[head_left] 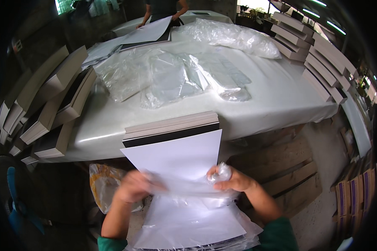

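Both hands, left [133,187] and right [234,180], pinch the clear plastic sleeve [188,209] around the white rectangular sheet [176,161]; best pulled evenly, mouth spread.

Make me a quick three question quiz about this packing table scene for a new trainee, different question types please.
1. True or false: both hands grip the clear bag around the white sheet.
2. What lies on the table edge just beyond the sheet? A) a board stack B) a fan C) a bucket
3. Fill in: loose clear bags lie in the table's ____.

Key: 1 true: left hand and right hand both pinch the bag. 2 A, the board stack. 3 middle.
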The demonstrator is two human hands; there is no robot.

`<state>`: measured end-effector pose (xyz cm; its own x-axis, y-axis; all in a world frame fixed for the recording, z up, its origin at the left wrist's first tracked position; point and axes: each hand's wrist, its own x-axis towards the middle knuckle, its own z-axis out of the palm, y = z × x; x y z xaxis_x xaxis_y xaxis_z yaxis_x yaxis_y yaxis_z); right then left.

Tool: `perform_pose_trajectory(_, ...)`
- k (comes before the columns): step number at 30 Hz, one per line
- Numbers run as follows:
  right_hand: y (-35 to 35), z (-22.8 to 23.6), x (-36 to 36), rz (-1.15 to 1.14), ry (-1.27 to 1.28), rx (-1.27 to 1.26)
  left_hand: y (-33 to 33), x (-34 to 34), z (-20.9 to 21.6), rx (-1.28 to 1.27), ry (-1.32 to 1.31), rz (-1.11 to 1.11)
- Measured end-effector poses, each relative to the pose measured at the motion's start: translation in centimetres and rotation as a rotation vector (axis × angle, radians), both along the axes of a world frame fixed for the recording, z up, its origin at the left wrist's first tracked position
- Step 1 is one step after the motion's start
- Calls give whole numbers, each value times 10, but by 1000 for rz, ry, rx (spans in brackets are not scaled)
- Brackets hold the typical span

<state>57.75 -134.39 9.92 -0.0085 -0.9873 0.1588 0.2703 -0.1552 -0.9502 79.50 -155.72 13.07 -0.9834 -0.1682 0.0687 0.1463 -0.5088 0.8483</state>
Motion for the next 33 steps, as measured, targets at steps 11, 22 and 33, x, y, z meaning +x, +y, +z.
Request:
perform_pose_trajectory(11, 7, 0, -7, 59, 39, 208, -19, 25, -9, 217, -29, 335)
perform_pose_trajectory(22, -14, -26, 6, -928, 70, -38, -27, 38, -29, -79, 377, -303)
perform_pose_trajectory(33, -3, 52, 19, -1265, 1207, -374, -28, 60, 21, -947, -56, 574)
